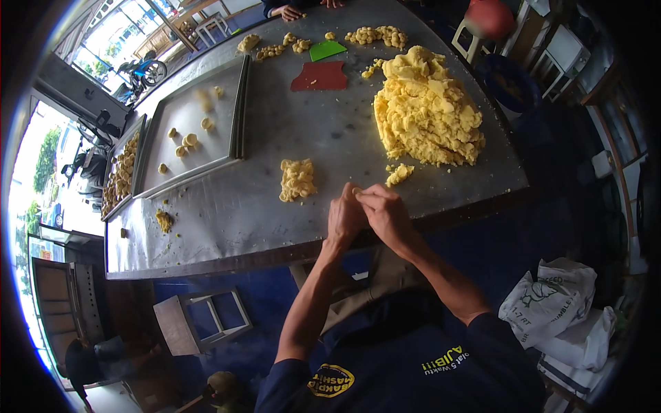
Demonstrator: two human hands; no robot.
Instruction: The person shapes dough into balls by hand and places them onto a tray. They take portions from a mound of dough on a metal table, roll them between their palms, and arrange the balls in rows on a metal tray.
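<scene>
At the near edge of the metal table, my left hand (344, 217) and my right hand (382, 210) meet, fingers closed round a small pale piece of dough (357, 192), mostly hidden by them. Left of them lies a lumpy pale dough mass (297, 179). Beyond my right hand are a small yellow clump (399, 175) and a large crumbly yellow heap (427, 107). A red scraper (318, 76) and a green scraper (327, 49) lie farther back.
A metal tray (234, 131) holds several small rounds; another tray (120, 172) at left is full of them. Another person's hands (288, 12) and several dough piles (377, 36) are at the far edge. Below are white sacks (547, 303) and a stool (175, 323).
</scene>
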